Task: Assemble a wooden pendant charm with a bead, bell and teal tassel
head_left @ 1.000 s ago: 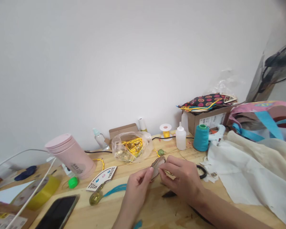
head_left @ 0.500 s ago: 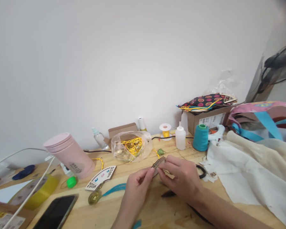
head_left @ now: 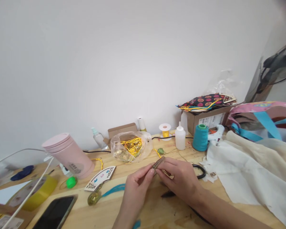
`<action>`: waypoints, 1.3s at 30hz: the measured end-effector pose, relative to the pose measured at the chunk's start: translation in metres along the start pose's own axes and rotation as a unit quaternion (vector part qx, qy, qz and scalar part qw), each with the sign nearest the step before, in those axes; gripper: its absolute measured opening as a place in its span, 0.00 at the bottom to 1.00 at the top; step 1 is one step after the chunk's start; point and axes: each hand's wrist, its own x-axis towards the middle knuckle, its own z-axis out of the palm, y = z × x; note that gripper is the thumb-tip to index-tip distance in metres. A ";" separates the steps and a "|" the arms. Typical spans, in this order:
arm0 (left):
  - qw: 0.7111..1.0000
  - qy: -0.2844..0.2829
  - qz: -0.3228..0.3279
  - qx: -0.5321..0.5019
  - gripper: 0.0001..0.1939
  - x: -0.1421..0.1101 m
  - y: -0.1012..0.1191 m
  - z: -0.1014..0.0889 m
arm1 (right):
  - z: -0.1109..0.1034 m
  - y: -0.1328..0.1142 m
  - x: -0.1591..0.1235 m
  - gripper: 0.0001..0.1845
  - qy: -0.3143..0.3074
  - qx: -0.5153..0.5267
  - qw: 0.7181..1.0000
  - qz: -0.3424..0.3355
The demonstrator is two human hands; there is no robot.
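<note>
- Clock centred on the thin brown piece [head_left: 158, 163], which sits between both hands, lifted just off the table [head_left: 114, 213].
- Left hand [head_left: 138, 187]: grip together, thumb and fingers clamped on its 7 o'clock end, probably to steady it.
- Right hand [head_left: 180, 175]: grip pinched on its 3 o'clock side, fingertips near the left's; presumably held close for fine control.
- Green thread ball [head_left: 160, 151] at 12, near the piece, likely kept within reach.
- Glue bottle [head_left: 180, 139] between 1 and 2, upright, nozzle up; teal thread cone [head_left: 200, 139] at 2, standing on its base, maybe so it won't roll.
- Fan-shaped ornament [head_left: 100, 178] toward 9, flat, with blue tassel [head_left: 113, 190], whose far end goes behind the left wrist.
- Piece seen nearly edge-on, fingers over both ends; its face and any thread in the right fingertips can't be made out.
- Black loop [head_left: 201, 171] toward 4, partly behind right hand; scissors handle? Can't tell.
- Phone [head_left: 56, 211] at 8, cut off by bottom edge.
</note>
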 end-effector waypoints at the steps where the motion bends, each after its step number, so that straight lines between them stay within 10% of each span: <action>1: 1.000 0.004 0.000 -0.002 0.12 0.000 0.001 0.000 | 0.000 0.000 0.000 0.09 -0.006 0.004 1.000 0.002; 13: 0.995 0.059 -0.020 -0.079 0.08 -0.001 0.008 0.004 | -0.002 -0.006 0.001 0.09 -0.020 0.037 0.999 -0.013; 25: 0.953 0.255 -0.053 -0.158 0.11 0.007 0.009 -0.024 | -0.004 -0.009 -0.002 0.13 0.000 0.093 0.996 0.010; 39: 0.981 0.020 0.134 0.138 0.07 0.003 0.064 -0.007 | -0.012 -0.016 0.007 0.07 -0.095 0.295 0.951 0.015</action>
